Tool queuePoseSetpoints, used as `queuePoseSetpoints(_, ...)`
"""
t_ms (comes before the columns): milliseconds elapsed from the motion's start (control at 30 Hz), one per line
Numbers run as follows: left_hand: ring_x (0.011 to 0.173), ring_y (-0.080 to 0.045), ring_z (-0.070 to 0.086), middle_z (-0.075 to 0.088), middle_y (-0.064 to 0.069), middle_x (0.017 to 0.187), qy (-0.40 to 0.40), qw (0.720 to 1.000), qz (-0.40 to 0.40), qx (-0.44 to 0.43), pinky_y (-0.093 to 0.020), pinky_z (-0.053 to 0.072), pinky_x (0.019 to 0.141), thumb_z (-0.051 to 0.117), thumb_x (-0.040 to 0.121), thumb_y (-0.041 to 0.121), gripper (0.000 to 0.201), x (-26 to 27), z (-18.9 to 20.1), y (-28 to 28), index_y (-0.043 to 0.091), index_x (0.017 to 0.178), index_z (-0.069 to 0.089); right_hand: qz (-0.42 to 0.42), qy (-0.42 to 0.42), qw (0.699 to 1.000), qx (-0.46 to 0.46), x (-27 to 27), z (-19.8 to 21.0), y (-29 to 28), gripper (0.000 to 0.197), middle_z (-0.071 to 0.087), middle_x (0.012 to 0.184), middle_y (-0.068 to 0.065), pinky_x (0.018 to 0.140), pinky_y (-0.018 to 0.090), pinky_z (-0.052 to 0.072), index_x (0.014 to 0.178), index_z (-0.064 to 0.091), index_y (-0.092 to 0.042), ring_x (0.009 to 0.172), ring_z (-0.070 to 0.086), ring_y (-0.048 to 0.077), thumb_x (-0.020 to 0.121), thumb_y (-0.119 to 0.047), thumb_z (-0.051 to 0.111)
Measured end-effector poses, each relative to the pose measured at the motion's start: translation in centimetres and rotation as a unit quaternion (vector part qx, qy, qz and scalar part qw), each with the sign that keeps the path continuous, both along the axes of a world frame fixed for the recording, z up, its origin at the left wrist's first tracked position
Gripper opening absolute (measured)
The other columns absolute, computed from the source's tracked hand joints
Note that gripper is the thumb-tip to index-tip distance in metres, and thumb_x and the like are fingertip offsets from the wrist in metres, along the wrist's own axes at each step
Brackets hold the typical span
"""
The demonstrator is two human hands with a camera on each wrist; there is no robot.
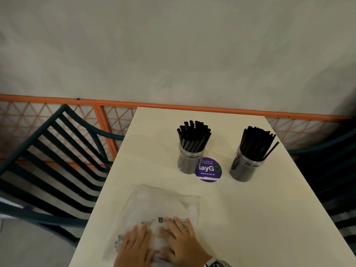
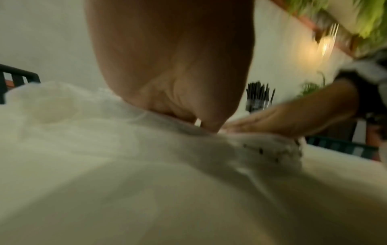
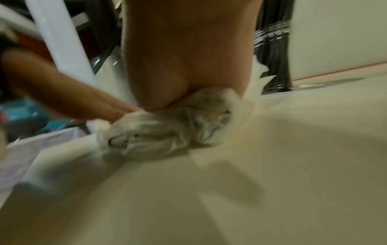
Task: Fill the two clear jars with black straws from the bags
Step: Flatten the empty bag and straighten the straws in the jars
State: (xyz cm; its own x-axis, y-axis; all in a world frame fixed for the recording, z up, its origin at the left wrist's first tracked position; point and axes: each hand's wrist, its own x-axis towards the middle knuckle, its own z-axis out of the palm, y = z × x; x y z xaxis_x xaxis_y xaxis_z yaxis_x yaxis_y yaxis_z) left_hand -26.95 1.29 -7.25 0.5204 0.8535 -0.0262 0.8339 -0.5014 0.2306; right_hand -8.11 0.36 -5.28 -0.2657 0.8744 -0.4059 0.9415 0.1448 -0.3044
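Head view: two clear jars on white table point(image 1: 250, 218), left jar point(image 1: 189, 160) and right jar point(image 1: 245, 166), both upright and packed with black straws point(image 1: 194, 135); purple sticker point(image 1: 209, 171) between them, touching the left jar's base. Near edge: crumpled clear bag point(image 1: 159, 205), flattened. Left hand point(image 1: 134, 245) and right hand point(image 1: 182, 239) side by side, fingers straight, pressing down on the bag's near end. Dark slatted chair point(image 1: 50, 160) at left.

Left wrist view: blurred; palm on the plastic, one filled jar beyond.

Right wrist view: blurred; bunched bag under the palm; grip detail indistinct.
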Motion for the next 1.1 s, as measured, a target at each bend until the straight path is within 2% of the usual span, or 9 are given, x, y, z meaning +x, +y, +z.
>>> queuePoseSetpoints(100, 0.128, -0.025, 0.034, -0.010, 0.010, 0.157, -0.004, 1.000, -0.006, -0.015, -0.028, -0.005, 0.116, 0.008, 0.092, 0.049, 0.053, 0.3, -0.7, 0.1, 0.018, 0.105, 0.049, -0.023, 0.212, 0.977, 0.014, 2.8, 2.4, 0.2, 0.067, 0.055, 0.132, -0.004, 0.108, 0.014, 0.012, 0.112, 0.061, -0.023, 0.122, 0.046, 0.003, 0.085, -0.064, 0.016)
queuePoseSetpoints(200, 0.105, 0.012, 0.052, 0.001, 0.013, 0.155, -0.053, 0.998, 0.020, -0.018, -0.020, 0.017, 0.110, -0.001, 0.092, 0.053, 0.050, 1.3, 1.6, 1.8, 0.033, 0.102, 0.045, -0.151, 0.321, 0.933, 0.062, 6.9, 5.7, 0.2, 0.026, 0.062, 0.087, -0.033, 0.080, 0.003, 0.040, 0.098, 0.070, -0.027, 0.084, 0.056, -0.017, 0.089, -0.039, 0.049)
queuePoseSetpoints(333, 0.048, 0.010, 0.058, 0.037, 0.022, 0.106, -0.115, 0.992, 0.035, -0.025, -0.007, 0.043, 0.050, -0.005, 0.093, 0.049, 0.045, 5.3, 7.1, 3.1, 0.042, 0.096, 0.039, -0.278, 0.352, 0.883, 0.136, 14.9, 7.6, -0.1, 0.040, 0.068, 0.078, -0.028, 0.060, 0.009, 0.046, 0.078, 0.065, -0.055, 0.073, 0.066, 0.004, 0.088, -0.017, 0.058)
queuePoseSetpoints(467, 0.102, 0.022, 0.039, 0.033, 0.031, 0.108, -0.171, 0.982, 0.026, -0.078, -0.002, 0.021, 0.097, 0.007, 0.091, 0.054, 0.030, 11.5, 10.7, 4.6, 0.053, 0.096, 0.037, -0.360, 0.343, 0.845, 0.196, 23.4, 8.5, 0.4, 0.046, 0.068, 0.064, -0.017, 0.059, 0.008, 0.047, 0.074, 0.066, -0.051, 0.061, 0.064, 0.005, 0.082, -0.006, 0.064)
queuePoseSetpoints(600, 0.094, 0.033, 0.040, 0.041, 0.049, 0.110, -0.294, 0.951, 0.060, -0.076, 0.011, 0.029, 0.079, 0.052, 0.060, 0.061, 0.038, 18.8, 12.8, 6.5, 0.077, 0.092, 0.038, -0.422, 0.371, 0.805, 0.190, 29.9, 9.0, 2.5, 0.026, 0.069, 0.082, -0.007, 0.065, 0.009, 0.044, 0.087, 0.066, -0.038, 0.083, 0.062, 0.008, 0.072, -0.020, 0.078)
queuePoseSetpoints(667, 0.100, 0.027, 0.043, 0.043, 0.048, 0.112, -0.334, 0.929, 0.082, -0.139, 0.007, 0.035, 0.079, 0.060, 0.043, 0.075, 0.061, 22.5, 13.8, 7.3, 0.081, 0.097, 0.031, -0.410, 0.365, 0.823, 0.143, 32.2, 8.9, 4.2, 0.062, 0.058, 0.112, -0.004, 0.082, 0.020, 0.040, 0.118, 0.050, -0.029, 0.108, 0.051, 0.014, 0.064, -0.038, 0.080)
queuePoseSetpoints(733, 0.104, 0.014, 0.053, 0.063, 0.027, 0.108, -0.383, 0.904, 0.083, -0.172, 0.003, 0.040, 0.081, 0.068, 0.047, 0.074, 0.067, 25.3, 13.9, 8.7, 0.065, 0.109, 0.045, -0.376, 0.370, 0.843, 0.109, 33.5, 9.1, 6.1, 0.105, 0.042, 0.127, -0.008, 0.093, 0.026, 0.032, 0.136, 0.028, -0.029, 0.122, 0.037, 0.011, 0.050, -0.058, 0.079)
queuePoseSetpoints(833, 0.121, 0.000, 0.045, 0.044, 0.017, 0.134, -0.376, 0.893, 0.084, -0.233, -0.011, 0.038, 0.096, 0.074, 0.060, 0.054, 0.088, 29.2, 14.3, 11.1, 0.038, 0.134, 0.030, -0.311, 0.417, 0.849, 0.089, 34.2, 9.2, 9.1, 0.133, 0.029, 0.142, -0.012, 0.103, 0.029, 0.027, 0.144, 0.010, -0.030, 0.133, 0.024, 0.006, 0.037, -0.071, 0.077)
queuePoseSetpoints(1100, 0.133, 0.002, 0.027, 0.029, 0.017, 0.144, -0.402, 0.866, 0.061, -0.290, -0.012, 0.028, 0.104, 0.084, 0.050, 0.049, 0.117, 33.4, 13.5, 17.0, 0.026, 0.142, 0.014, -0.200, 0.463, 0.861, 0.067, 32.4, 9.3, 14.8, 0.100, 0.047, 0.133, -0.013, 0.104, 0.024, 0.040, 0.132, 0.030, -0.034, 0.124, 0.044, -0.003, 0.050, -0.056, 0.082)
